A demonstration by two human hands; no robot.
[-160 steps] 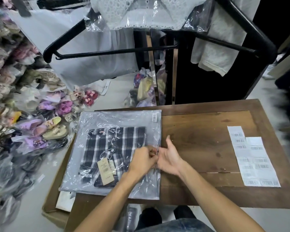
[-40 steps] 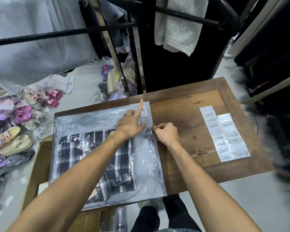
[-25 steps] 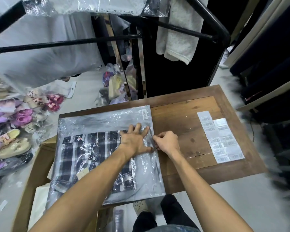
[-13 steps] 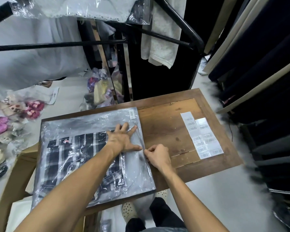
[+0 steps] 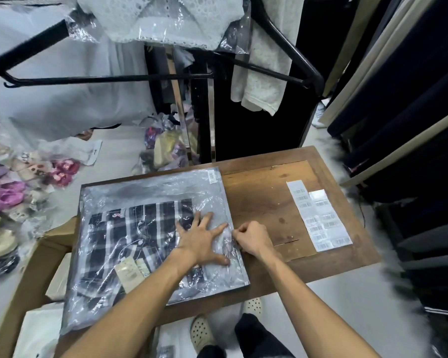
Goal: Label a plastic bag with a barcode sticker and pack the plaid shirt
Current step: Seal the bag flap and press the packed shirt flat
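Observation:
A clear plastic bag (image 5: pixel 150 195) lies flat on the left half of the wooden table (image 5: pixel 267 202), with a barcode sticker (image 5: pixel 211 176) at its far right corner. Inside it is the folded black-and-white plaid shirt (image 5: pixel 130 241) with a beige hang tag (image 5: pixel 128 272). My left hand (image 5: pixel 202 241) presses flat, fingers spread, on the bag near its right edge. My right hand (image 5: pixel 254 240) pinches the bag's right edge between thumb and fingers.
A sheet of barcode stickers (image 5: pixel 318 215) lies on the table's right side. A cardboard box (image 5: pixel 29 285) stands at the left below the table. Bagged shoes (image 5: pixel 8 195) cover the floor at left. A black garment rack (image 5: pixel 282 45) with hanging clothes rises behind the table.
My right hand has slid along the bag's right edge toward me, still pinching it. My left hand keeps pressing flat on the bag and has shifted slightly nearer. The camera view has shifted.

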